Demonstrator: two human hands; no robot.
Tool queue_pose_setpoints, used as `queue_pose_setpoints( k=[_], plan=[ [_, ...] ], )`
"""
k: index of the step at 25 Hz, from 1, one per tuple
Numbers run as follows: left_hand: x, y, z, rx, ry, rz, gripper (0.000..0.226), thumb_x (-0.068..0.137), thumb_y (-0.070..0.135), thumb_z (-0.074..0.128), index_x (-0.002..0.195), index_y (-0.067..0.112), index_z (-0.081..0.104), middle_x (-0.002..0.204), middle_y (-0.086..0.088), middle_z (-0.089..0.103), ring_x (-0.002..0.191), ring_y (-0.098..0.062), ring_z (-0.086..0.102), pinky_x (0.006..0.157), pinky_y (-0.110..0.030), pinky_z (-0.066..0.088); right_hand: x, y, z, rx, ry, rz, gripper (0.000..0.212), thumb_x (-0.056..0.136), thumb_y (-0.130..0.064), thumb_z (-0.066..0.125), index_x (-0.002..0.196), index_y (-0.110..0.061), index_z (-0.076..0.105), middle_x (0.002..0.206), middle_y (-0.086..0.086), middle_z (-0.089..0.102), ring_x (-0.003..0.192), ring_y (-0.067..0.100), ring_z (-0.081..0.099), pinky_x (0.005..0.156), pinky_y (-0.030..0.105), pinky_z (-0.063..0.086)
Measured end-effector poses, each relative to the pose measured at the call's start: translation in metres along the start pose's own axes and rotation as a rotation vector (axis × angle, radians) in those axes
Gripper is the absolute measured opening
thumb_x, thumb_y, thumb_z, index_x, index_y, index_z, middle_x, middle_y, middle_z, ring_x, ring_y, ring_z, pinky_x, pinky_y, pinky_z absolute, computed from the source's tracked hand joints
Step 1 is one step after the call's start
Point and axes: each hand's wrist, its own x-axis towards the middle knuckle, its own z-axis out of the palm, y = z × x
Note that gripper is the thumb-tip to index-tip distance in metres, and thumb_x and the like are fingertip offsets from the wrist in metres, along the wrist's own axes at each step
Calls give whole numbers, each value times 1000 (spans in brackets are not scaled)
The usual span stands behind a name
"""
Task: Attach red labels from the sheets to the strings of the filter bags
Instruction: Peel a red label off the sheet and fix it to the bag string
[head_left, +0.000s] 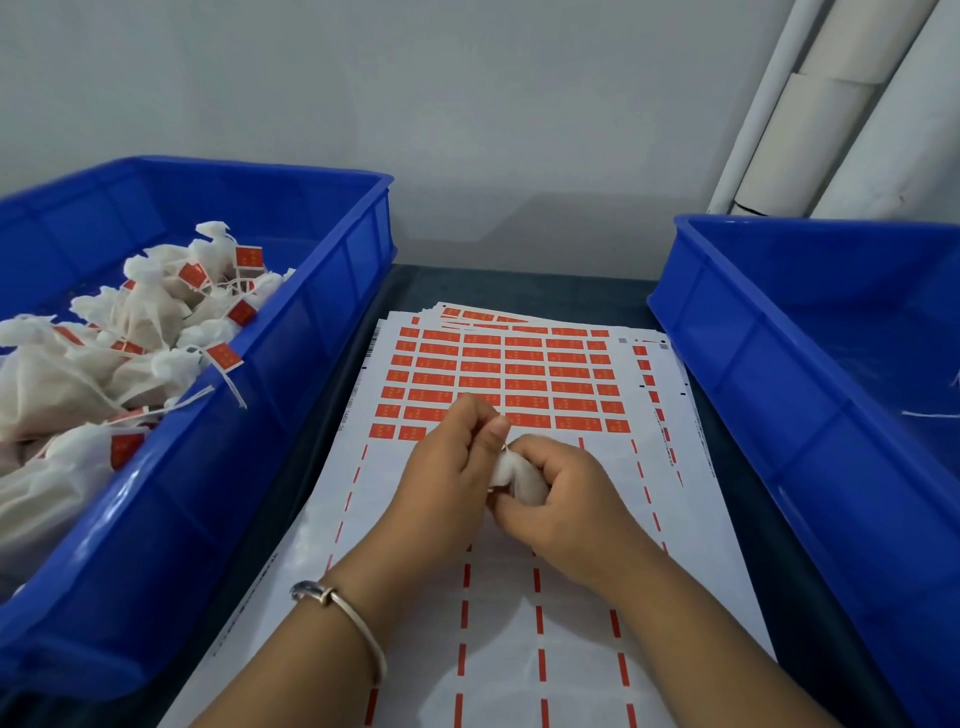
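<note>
Progress: your left bin already held a heap of labelled bags; the top sheet kept red labels only on its far rows, so much seemed done.
Left hand: your fingers were curled, pinching at the bag's neck; string too small to tell.
Right hand: you gripped a white bag over the sheet.
Remaining: right bin showed only stray strings.
Surface: dark table; grey wall; white rolls propped at right.

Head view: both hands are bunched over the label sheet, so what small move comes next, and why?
Probably the left hand reaches forward to peel a red label: the right hand grips a filter bag showing no label.
</note>
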Motion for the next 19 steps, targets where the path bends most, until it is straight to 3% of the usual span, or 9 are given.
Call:
queue_pose_setpoints(
  k=[3,7,9,13,16,17,19],
  plan=[
    [2,-1,3,-28,68,-77,19,95,32,44,81,23,53,63,12,57,57,4,52,49,-8,41,0,0,1,11,171,18,33,78,-17,74,85,-36,49,84,-17,59,86,-5,59,57,7,47],
    [3,0,6,-145,116,-212,20,94,34,47,82,21,57,76,2,64,69,-9,60,61,-19,49,-2,0,5,-177,264,-121,34,80,-18,72,92,-43,53,89,-28,55,82,-6,59,65,1,44],
    [3,0,6,-216,129,-267,20,93,33,49,82,20,59,77,1,65,70,-13,60,63,-21,51,-2,2,7,-239,322,-169,18,81,-24,68,99,-28,65,94,-20,60,83,-9,55,75,3,38],
    [2,-1,8,-333,110,-363,21,92,32,52,84,16,62,79,-8,64,69,-19,56,69,-30,50,0,3,8,-371,352,-212,24,85,-27,61,103,-13,70,96,-4,67,83,-1,54,78,4,34],
    [2,1,3,-401,65,-320,15,91,26,55,80,20,64,68,2,62,62,-13,53,66,-24,49,2,5,2,-311,336,-121,15,92,-27,58,105,-22,64,97,-16,60,83,-6,53,72,-1,35],
    [2,2,1,-430,23,-283,9,89,20,59,82,22,64,69,6,63,62,-11,55,64,-21,49,3,6,-1,-265,349,-64,12,92,-30,57,103,-28,60,94,-21,58,82,-7,53,68,-3,36],
    [0,2,0,-331,-54,-176,21,83,10,67,91,27,60,78,13,65,69,-9,61,64,-15,49,5,8,-5,-202,363,17,7,92,-32,57,98,-33,55,87,-28,53,81,-7,54,62,-3,39]
  ],
)
